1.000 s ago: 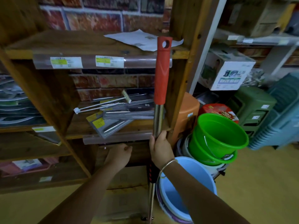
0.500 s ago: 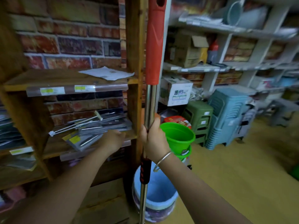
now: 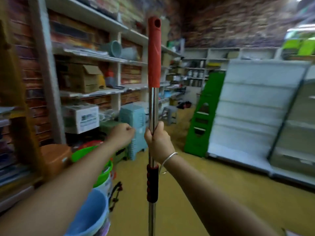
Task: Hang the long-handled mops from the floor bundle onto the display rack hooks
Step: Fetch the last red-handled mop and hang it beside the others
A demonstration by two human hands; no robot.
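Observation:
I hold a long mop handle (image 3: 154, 53) upright in the middle of the view. It has a red grip with a hanging hole at the top, a shiny metal shaft and a red-and-black collar lower down. My right hand (image 3: 157, 142) is wrapped around the metal shaft just above the collar. My left hand (image 3: 121, 134) is a closed fist to the left of the pole, apart from it and holding nothing. The mop's head is below the frame. No floor bundle or rack hooks show clearly.
Shelving (image 3: 95, 55) with boxes and tubs runs along the left. Green (image 3: 102, 167) and blue buckets (image 3: 92, 213) and stacked stools (image 3: 133, 120) stand at the lower left. A green stool stack (image 3: 203, 116) and grey gondola shelving (image 3: 255, 108) are on the right; yellowish floor lies between.
The view has swung right, from the wooden shelf to the shop aisle. The mop handle stayed upright in my right hand. My left hand left the shelf edge and closed into a fist.

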